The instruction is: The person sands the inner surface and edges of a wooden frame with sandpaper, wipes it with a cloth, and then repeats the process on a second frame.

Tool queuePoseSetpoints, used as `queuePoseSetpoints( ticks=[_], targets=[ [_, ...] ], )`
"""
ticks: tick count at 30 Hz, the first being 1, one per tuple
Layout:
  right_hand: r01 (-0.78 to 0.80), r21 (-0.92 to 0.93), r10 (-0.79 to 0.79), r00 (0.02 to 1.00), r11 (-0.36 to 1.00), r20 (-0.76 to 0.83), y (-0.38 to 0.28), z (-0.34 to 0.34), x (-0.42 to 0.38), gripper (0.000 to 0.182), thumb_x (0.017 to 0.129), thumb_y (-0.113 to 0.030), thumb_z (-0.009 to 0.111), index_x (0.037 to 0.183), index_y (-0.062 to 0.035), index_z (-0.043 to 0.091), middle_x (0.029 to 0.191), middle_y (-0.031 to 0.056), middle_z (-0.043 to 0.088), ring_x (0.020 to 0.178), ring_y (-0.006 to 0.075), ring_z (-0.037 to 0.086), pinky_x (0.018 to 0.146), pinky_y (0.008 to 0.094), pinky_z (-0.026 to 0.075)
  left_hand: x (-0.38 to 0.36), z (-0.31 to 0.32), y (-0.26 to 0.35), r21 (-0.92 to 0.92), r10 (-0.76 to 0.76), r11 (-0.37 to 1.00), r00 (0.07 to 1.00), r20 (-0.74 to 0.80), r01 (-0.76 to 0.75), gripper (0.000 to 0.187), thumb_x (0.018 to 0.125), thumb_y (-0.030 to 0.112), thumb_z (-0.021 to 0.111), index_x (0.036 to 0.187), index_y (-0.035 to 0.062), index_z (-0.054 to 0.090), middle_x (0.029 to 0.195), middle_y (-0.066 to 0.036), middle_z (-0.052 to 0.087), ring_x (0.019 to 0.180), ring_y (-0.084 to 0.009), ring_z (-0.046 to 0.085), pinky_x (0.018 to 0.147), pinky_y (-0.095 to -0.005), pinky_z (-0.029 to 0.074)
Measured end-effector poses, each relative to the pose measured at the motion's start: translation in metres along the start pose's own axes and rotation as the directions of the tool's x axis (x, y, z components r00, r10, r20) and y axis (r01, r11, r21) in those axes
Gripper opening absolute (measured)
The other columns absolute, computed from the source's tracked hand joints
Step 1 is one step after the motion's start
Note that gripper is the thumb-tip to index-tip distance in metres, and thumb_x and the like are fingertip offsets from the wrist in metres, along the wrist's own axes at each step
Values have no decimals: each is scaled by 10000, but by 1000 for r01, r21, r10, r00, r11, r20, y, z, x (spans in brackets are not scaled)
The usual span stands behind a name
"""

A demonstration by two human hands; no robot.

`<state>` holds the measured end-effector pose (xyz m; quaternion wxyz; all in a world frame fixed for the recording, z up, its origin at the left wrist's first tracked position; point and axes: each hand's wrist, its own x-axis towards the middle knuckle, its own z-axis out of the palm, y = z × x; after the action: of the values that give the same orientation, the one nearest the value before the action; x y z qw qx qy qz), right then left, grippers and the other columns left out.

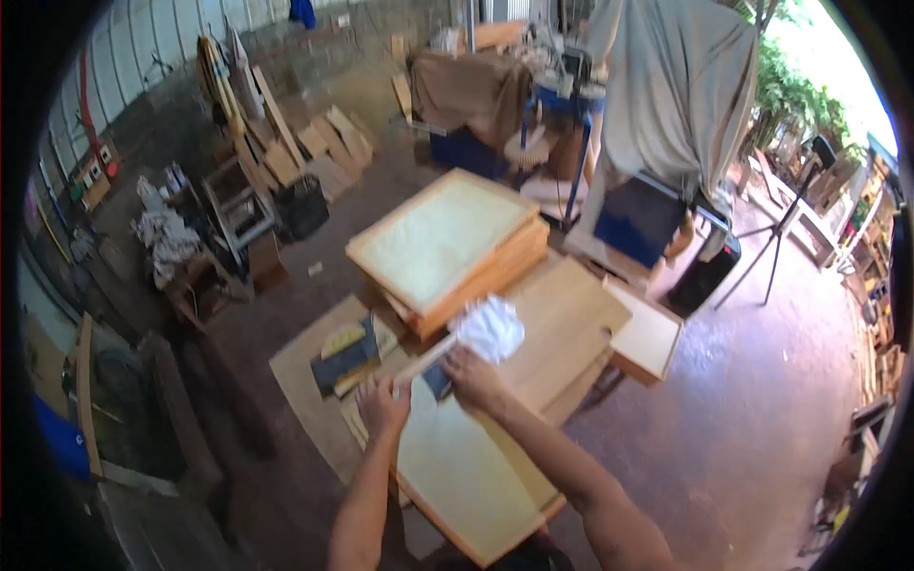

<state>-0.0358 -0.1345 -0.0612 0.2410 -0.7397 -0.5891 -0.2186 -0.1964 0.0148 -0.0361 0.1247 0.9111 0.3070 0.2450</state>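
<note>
A narrow pale wooden strip (426, 359) spans between my hands above the work table. My left hand (384, 407) is closed on its near end. At the other end, my right hand (468, 373) has its fingers bent round the strip, with a dark blue-grey piece just below. A wood-edged panel with a pale face (466, 476) lies close to me, under my forearms. Beside my right hand is a crumpled white cloth (489, 326). Dark sheets (345, 359) and a yellowish piece (343, 340) lie left of my left hand.
Stacked wood-edged panels (443, 238) stand at the table's far side. A brown board (562, 319) lies to the right, beside a shallow wooden box (647, 333). Farther off are a tripod (776, 228), a draped grey cloth (671, 86), a dark crate (301, 206) and leaning wood offcuts.
</note>
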Motion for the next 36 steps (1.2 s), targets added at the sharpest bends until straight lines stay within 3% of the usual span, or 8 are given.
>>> queuePoseSetpoints(
  ticks=[2,4,8,11,16,21,27,36],
  targets=[
    [-219,78,183,930,973,319,-14,-21,-16,363,741,-63,605,1101,-14,598,1170,161,607,1149,341,556,1038,454,402,-1,8,-10,-180,-68,981,996,54,77,401,833,479,673,879,81,689,963,-177,607,996,-379,542,893,-475,415],
    [-310,136,254,912,941,323,-83,-79,-97,460,724,-22,625,1182,-19,577,1278,162,565,1198,334,536,1046,478,394,2,-18,9,-185,-225,946,949,221,268,408,815,490,693,890,89,694,994,-169,610,1004,-364,542,895,-485,415],
    [-370,26,321,836,929,445,-140,-200,-211,553,697,37,625,1241,-58,590,1291,134,582,1212,350,527,1039,487,399,-16,6,-11,-48,-71,996,997,7,72,409,819,494,683,898,93,697,1006,-158,603,1023,-347,537,898,-479,416],
    [-391,97,248,736,915,630,-120,-215,-165,535,671,73,607,1197,-28,617,1267,176,592,1210,352,523,1050,477,387,-2,5,-13,-71,-68,995,998,9,69,397,817,478,683,908,92,699,987,-147,595,1018,-343,530,914,-467,411],
    [-67,168,21,965,983,262,-43,-91,-38,460,704,73,540,1139,-52,623,1200,157,604,1147,327,538,986,435,430,-5,9,-15,-81,-85,993,996,-6,84,417,825,504,661,990,124,714,1011,-137,600,1052,-329,532,943,-448,389],
    [-102,169,62,972,980,227,-26,-32,-25,448,763,4,552,1203,-56,608,1301,165,583,1263,334,501,1099,490,337,-7,16,-17,-34,-119,992,993,15,119,426,824,530,657,977,140,732,998,-145,617,1039,-343,543,939,-455,401],
    [-260,392,-58,767,882,639,-79,-206,-187,516,727,25,585,1234,-71,615,1337,161,565,1291,325,502,1126,518,314,-4,11,-11,8,-62,998,997,-36,62,398,837,492,676,949,113,723,905,-103,609,968,-319,571,873,-438,444],
    [65,207,-96,985,976,144,18,-7,5,437,744,-73,589,1168,27,568,1244,206,584,1196,336,522,1102,452,336,-6,11,5,39,-204,978,979,-14,204,438,826,499,699,995,97,732,964,-93,609,979,-293,584,852,-425,473]
  ],
)
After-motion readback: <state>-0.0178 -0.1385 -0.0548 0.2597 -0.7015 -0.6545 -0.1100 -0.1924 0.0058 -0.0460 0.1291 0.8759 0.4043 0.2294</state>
